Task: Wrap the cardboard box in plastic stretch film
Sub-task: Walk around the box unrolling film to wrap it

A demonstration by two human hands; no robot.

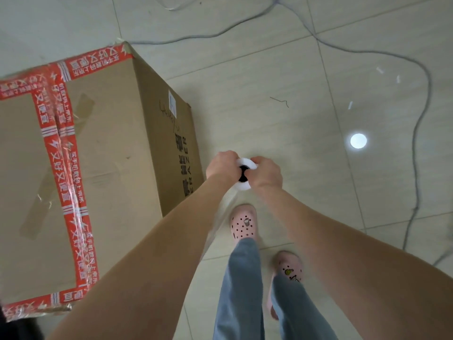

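Note:
A big brown cardboard box (105,148), sealed with red printed tape, stands on the tiled floor at the left. To its right I hold a white roll of stretch film (245,173) upright, its dark core hole facing me. My left hand (221,166) grips the roll's left side and my right hand (266,174) grips its right side. A clear sheet of film (221,214) trails down from the roll between my forearms, toward the box's near right side. Where the film ends is hidden by my left arm.
Thin grey cables (416,133) snake across the pale floor tiles at the top and right. My feet in pink clogs (244,223) stand just below the roll. A bright round light reflection (358,141) lies on the floor to the right.

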